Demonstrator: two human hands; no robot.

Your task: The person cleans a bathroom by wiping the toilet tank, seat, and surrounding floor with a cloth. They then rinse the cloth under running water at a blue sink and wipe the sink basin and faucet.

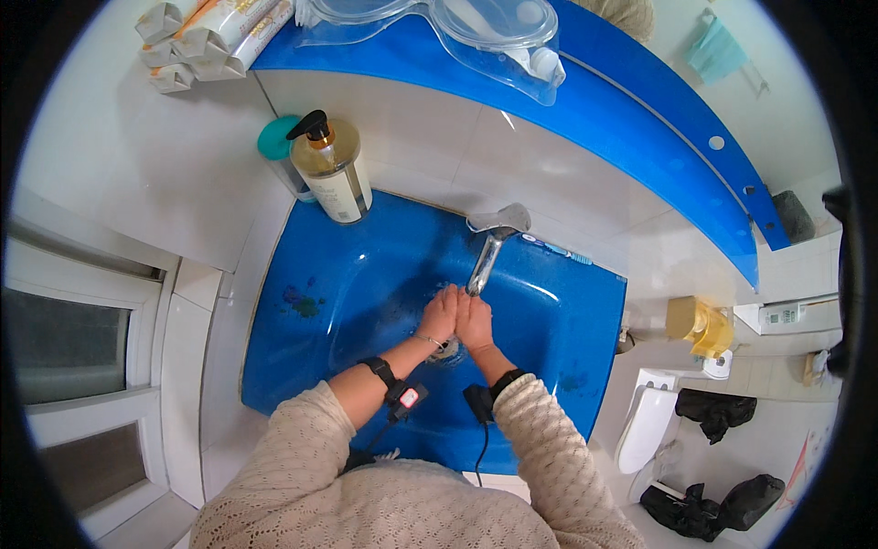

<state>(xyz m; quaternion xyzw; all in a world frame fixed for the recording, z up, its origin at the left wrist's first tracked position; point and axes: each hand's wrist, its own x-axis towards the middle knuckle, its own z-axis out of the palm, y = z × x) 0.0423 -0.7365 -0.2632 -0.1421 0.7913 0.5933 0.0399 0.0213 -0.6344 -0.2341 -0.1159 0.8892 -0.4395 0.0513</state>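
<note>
My left hand (440,314) and my right hand (474,320) are side by side over the blue washbasin (357,302), touching along their inner edges. Their fingers reach forward and slightly curved to just under the end of the chrome tap (485,263). I see mostly the backs of the hands; the palms are hidden. Nothing shows in either hand. Whether water runs from the spout is too small to tell. Below the hands is the drain (444,353), partly covered. A thin bracelet circles my left wrist.
A pump bottle (337,178) and a teal-lidded container (279,139) stand at the basin's back left corner. A toothbrush (556,249) lies behind the tap. Above hangs a blue shelf (402,53) with clear goggles (430,20). A toilet (647,423) stands to the right.
</note>
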